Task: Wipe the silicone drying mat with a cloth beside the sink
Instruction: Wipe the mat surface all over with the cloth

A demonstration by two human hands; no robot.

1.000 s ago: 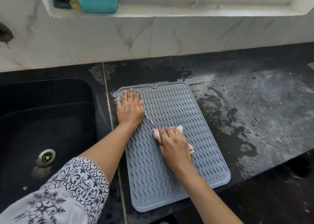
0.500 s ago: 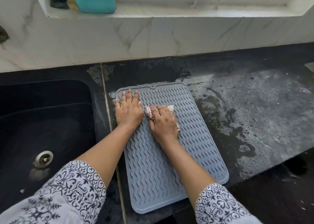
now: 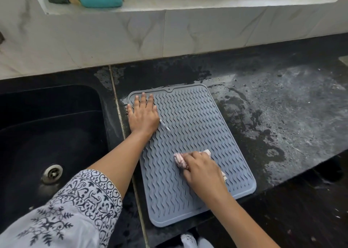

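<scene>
Since half a second ago, the right hand (image 3: 202, 169) has dragged the cloth (image 3: 180, 159) toward the near half of the grey mat (image 3: 188, 116) and grips it bunched; left hand (image 3: 144, 116) lies flat, fingers spread, on the mat's far-left corner, on the wet black tabletop (image 3: 282, 116) beside the sink (image 3: 47, 135)

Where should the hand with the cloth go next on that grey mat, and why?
Probably a push away toward the wall, along the mat's right side. The right hand presses the bunched cloth onto the near half of the mat, while the left hand lies flat on the far left corner, pinning it. The far right stretch is uncovered and within the stroke's line.
</scene>
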